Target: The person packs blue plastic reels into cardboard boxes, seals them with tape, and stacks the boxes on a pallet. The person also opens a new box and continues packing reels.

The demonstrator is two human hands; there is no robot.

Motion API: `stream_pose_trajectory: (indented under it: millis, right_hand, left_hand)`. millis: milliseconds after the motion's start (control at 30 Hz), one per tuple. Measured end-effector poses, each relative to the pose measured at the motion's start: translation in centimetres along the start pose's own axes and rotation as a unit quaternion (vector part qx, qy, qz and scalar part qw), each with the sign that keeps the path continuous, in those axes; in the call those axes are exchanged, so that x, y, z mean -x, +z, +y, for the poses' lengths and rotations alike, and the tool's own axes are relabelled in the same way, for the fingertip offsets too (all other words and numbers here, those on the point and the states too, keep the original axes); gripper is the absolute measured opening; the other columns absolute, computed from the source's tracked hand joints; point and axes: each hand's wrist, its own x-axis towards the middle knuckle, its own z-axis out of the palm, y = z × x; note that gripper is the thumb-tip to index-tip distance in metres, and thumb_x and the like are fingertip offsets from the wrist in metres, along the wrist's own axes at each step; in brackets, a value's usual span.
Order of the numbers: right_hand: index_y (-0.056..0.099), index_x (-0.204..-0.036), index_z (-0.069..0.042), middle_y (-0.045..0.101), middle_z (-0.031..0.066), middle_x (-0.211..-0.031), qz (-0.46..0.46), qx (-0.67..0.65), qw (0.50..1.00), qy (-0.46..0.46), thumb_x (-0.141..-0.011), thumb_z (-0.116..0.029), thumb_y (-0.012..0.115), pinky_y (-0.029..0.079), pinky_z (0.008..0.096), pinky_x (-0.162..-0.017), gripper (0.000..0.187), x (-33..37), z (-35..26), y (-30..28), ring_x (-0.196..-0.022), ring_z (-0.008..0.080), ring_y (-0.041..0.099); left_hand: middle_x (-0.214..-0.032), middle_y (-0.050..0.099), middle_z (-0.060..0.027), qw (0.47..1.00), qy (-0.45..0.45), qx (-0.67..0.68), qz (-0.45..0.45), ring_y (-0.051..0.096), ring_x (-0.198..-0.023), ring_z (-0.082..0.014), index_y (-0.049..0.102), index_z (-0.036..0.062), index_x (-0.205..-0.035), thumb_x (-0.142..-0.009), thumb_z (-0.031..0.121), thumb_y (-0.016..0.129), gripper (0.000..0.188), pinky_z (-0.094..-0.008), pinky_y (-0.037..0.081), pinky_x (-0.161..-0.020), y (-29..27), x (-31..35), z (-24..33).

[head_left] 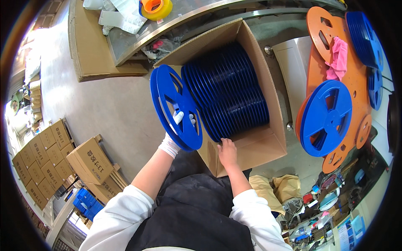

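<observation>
My left hand (170, 144), in a white glove, is closed around an empty blue plastic reel (187, 133). Its fingertips show through the openings in the reel's face. This reel is tilted beside the left edge of an open cardboard box (264, 145). Inside the box, a row of blue reels (226, 79) stands on edge, packed side by side. My right hand (228, 152) is bare and reaches over the box's near side. Its fingers lie extended against the lower edge of the reels, holding nothing.
An orange machine (315, 75) on the right carries a blue reel (326, 118) and a pink cloth (338, 58). A metal table (138, 44) with tape rolls (157, 9) stands beyond the box. Stacked cartons (90, 161) are at left, brown sacks (287, 188) at lower right.
</observation>
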Motion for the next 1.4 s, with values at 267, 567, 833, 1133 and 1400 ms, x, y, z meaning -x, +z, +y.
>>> stream_pose_trajectory:
  millis: [267,567,833,1133,1400]
  right_hand:
    - [0.060,-0.120,-0.004,0.060,0.0162,-0.122,-0.009,-0.020,1.000,0.013,-0.088,-0.017,0.065,0.045,0.0482,-0.094,0.035,1.4,0.8,-0.7,-0.111,0.0372,0.056]
    - [0.060,-0.122,-0.005,0.059,0.0146,-0.125,-0.005,-0.039,0.999,0.003,-0.089,-0.020,0.065,0.045,0.0480,-0.095,0.036,1.5,1.0,-1.5,-0.113,0.0348,0.056]
    - [0.060,-0.119,-0.003,0.058,0.0177,-0.124,0.015,-0.073,0.997,0.011,-0.088,-0.015,0.066,0.045,0.0476,-0.097,0.034,1.8,2.1,-1.8,-0.114,0.0384,0.055]
    - [0.059,-0.121,-0.004,0.057,0.0179,-0.127,0.006,-0.112,0.993,0.036,-0.089,-0.014,0.065,0.044,0.0455,-0.100,0.034,2.0,3.1,-3.2,-0.118,0.0388,0.053]
    - [0.058,-0.121,-0.004,0.057,0.0168,-0.128,0.011,-0.111,0.993,0.046,-0.090,-0.015,0.064,0.044,0.0452,-0.101,0.033,1.8,4.1,-4.7,-0.120,0.0375,0.052]
  left_hand:
    - [-0.085,0.061,0.0029,0.995,0.092,0.025,0.028,0.061,-0.084,-0.0128,0.059,0.0217,-0.120,-0.090,0.024,0.071,0.032,-0.0302,0.056,-0.078,1.9,-1.7,-1.6]
    - [-0.123,0.061,-0.0050,0.977,0.185,0.007,0.101,0.059,-0.110,-0.0208,0.045,0.0127,-0.141,-0.096,0.030,0.062,0.051,-0.0372,0.051,-0.094,3.1,-6.3,-4.0]
    - [-0.126,0.063,-0.0115,0.991,-0.016,0.077,0.112,0.058,-0.114,-0.0330,0.056,0.0151,-0.132,-0.092,0.035,0.061,0.045,-0.0481,0.046,-0.102,2.1,-11.5,-1.8]
    - [-0.154,0.036,-0.0112,0.858,0.381,-0.322,0.123,0.034,-0.144,-0.0255,0.034,0.0049,-0.151,-0.104,0.022,0.048,0.052,-0.0366,0.028,-0.117,0.7,-3.1,-1.8]
    - [-0.155,0.037,-0.0120,0.847,0.292,-0.367,0.249,0.034,-0.143,-0.0264,0.031,0.0060,-0.152,-0.103,0.022,0.049,0.055,-0.0352,0.026,-0.118,-5.2,-1.9,-2.5]
